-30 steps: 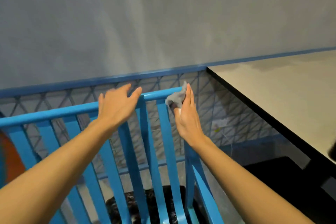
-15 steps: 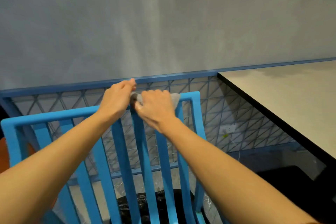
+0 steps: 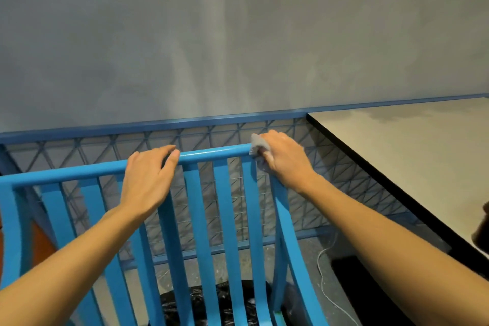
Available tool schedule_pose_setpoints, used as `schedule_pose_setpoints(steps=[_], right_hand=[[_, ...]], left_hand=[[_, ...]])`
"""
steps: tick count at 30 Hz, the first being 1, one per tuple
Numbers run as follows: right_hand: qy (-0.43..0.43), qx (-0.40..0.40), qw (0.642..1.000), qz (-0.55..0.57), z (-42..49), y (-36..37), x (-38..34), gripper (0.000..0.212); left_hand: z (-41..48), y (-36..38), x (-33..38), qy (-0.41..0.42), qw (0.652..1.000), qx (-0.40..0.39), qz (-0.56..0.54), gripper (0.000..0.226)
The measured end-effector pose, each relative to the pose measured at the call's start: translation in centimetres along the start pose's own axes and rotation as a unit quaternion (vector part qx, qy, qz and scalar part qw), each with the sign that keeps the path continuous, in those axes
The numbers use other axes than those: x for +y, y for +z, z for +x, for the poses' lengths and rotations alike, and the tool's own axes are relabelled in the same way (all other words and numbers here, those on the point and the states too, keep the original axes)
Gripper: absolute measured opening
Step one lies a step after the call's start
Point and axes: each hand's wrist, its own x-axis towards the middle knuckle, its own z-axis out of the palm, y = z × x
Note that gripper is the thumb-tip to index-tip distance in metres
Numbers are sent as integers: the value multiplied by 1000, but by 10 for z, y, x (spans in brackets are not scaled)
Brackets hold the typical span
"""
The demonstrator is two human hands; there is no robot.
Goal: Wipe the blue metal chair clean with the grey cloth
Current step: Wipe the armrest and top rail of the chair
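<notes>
Both touch chair (image 3: pixel 225 206): left hand (image 3: pixel 148 182) bare (right hand (image 3: pixel 284 160) grips cloth (image 3: pixel 258 143)).

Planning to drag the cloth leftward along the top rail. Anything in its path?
Yes: the left hand rests on the top rail, between the grey cloth in the right hand and the left end.

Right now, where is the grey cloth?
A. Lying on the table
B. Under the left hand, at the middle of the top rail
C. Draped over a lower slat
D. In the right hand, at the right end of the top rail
D: the right hand grips the grey cloth against the right end of the blue chair top rail, while the left hand rests bare on the rail's middle.
</notes>
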Motion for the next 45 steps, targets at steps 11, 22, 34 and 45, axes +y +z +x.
schedule_pose_setpoints(steps=[11,22,34,45], right_hand=[[240,21,940,243,-67,16,-44,74],[264,-123,919,265,-177,18,-57,78],[130,-98,986,38,-144,31,-43,79],[146,-53,985,69,-60,13,-37,48]], left_hand=[[-1,6,-15,27,998,-19,50,55],[-3,9,-13,33,996,-17,82,62],[-2,13,-20,60,992,-29,108,69],[-5,10,-19,55,992,-41,104,64]])
